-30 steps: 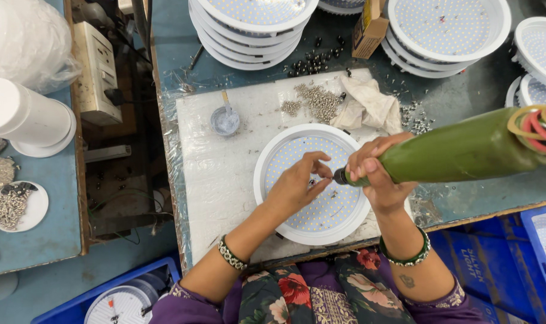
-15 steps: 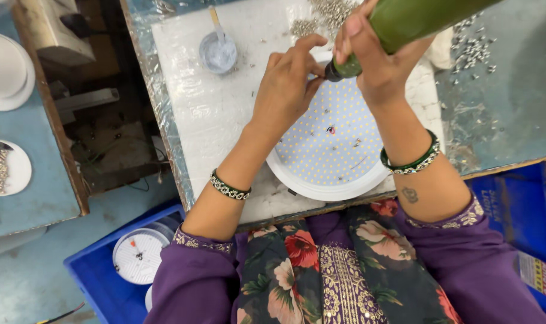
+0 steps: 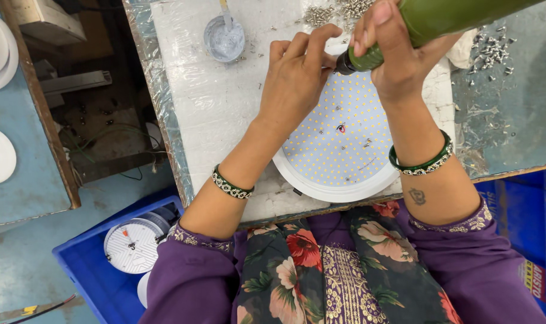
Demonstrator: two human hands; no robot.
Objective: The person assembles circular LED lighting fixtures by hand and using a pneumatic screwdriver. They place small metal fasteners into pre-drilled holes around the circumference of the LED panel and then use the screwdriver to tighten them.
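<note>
Right hand (image 3: 399, 57) grips green screwdriver (image 3: 429, 21), upper right. Left hand (image 3: 297, 75) pinches at its tip over round LED panel (image 3: 339, 150). Small dish (image 3: 224, 39) holds paste. Blue crate (image 3: 99, 270), lower left, holds round housings.

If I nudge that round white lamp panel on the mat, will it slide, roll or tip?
The round lamp panel lies flat and wide, so tipping or rolling seems unlikely. It would probably slide, though the left hand steadies it. Its rim looks like rigid moulded plastic, probably light.
</note>
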